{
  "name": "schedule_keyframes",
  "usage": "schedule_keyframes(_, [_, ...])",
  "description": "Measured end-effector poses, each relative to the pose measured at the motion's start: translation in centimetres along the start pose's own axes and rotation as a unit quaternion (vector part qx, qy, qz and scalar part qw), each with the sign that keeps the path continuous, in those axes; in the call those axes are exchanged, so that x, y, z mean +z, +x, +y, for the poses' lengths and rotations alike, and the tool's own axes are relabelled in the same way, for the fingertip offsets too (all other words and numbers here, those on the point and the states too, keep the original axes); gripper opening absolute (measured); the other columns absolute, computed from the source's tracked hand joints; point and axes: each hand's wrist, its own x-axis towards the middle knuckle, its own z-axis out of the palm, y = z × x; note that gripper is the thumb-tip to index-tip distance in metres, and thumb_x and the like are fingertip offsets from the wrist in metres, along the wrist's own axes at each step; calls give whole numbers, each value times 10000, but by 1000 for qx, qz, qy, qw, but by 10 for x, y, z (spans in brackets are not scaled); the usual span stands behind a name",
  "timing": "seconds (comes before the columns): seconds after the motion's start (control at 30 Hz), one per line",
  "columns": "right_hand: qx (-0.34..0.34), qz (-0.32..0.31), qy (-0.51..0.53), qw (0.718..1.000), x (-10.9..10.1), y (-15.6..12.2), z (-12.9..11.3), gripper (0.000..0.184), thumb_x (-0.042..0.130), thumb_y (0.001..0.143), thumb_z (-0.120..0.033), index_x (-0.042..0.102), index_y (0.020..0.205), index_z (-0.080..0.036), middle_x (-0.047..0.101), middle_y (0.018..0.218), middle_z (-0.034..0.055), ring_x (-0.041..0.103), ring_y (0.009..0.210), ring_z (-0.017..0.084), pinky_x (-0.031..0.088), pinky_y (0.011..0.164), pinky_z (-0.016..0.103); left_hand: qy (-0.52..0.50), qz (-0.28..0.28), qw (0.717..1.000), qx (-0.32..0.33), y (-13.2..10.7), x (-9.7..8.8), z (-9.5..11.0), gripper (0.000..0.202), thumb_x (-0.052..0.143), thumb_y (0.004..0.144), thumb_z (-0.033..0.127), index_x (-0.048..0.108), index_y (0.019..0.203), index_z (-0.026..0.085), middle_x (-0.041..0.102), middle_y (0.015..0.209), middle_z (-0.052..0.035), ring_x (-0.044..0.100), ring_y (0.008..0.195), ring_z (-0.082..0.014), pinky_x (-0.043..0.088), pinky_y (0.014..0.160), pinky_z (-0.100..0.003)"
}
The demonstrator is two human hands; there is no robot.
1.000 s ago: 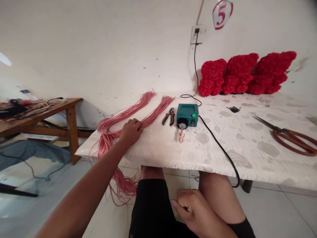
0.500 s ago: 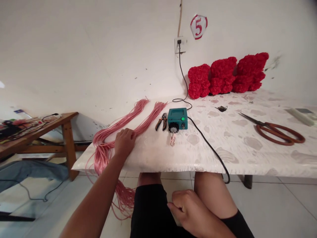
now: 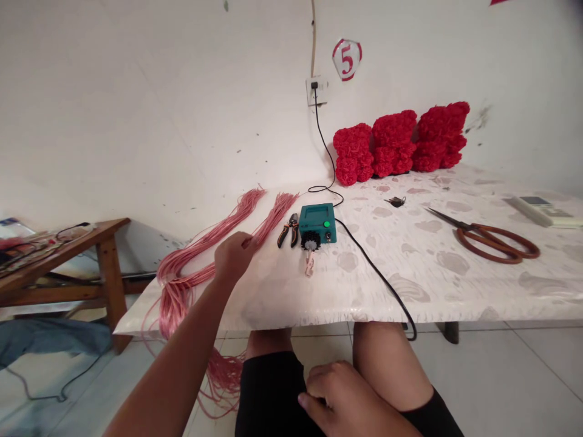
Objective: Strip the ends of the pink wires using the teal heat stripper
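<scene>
Head view: the left hand (image 3: 234, 258) sits low over the near-left part of a white mottled table (image 3: 364, 291), fingers curled in toward the thumb. Its fingertips (image 3: 246, 246) are at the pink cords (image 3: 195, 274), though I cannot tell whether a strand is pinched. The right hand (image 3: 341, 400) is below the table edge, loosely curled over the right thigh (image 3: 387, 370), with nothing visible in it. The cords form two long tails, their long axis running diagonally from the near-left table edge toward the wall. The lower part of the bundle drops over the edge and hangs toward the tiled floor. The left hand is much the nearer, its arm reaching across the near-left corner; the right hand is well apart. Just right of the cord tips lie pruning shears (image 3: 288, 230) with orange-and-black handles, then a teal control box (image 3: 317, 220) with a green button, a toothed black wheel (image 3: 310, 241) and a small pink clip (image 3: 310, 265). A black power cord (image 3: 336, 227) leads from it to a wall socket (image 3: 316, 91). Farther right are red-handled scissors (image 3: 494, 244) and three red rose bears (image 3: 394, 145).
</scene>
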Motion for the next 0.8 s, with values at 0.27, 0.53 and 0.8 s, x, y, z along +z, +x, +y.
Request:
schedule_keyframes(0.27, [33, -44, -41, 998, -5, 6, -6, 209, 616, 874, -250, 642, 681, -174, 729, 791, 25, 664, 724, 160, 371, 621, 262, -143, 102, 984, -37, 29, -38, 63, 265, 612, 994, 365, 656, 1121, 136, 694, 1071, -63, 688, 902, -195, 598, 802, -381])
schedule_keyframes(0.53, [64, 32, 183, 980, -21, 12, -12, 296, 697, 847, -326, 749, 1132, -270, 753, 906, 32, 711, 875, 217, 522, 781, 285, -245, 95, 964, -27, -40, -84, 86, 247, 580, 929, 311, 685, 740, 190, 548, 517, 61, 528, 486, -106, 439, 543, -222])
schedule_keyframes(0.8, [-65, 177, 407, 894, -76, 57, -51, 583, 519, 964, -629, 555, 1341, -186, 630, 767, 4, 628, 595, 139, 469, 546, 243, -281, -86, 955, -35, -153, -87, 61, 380, 599, 880, 519, 678, 624, 249, 601, 487, 25, 601, 467, -167, 505, 498, -232])
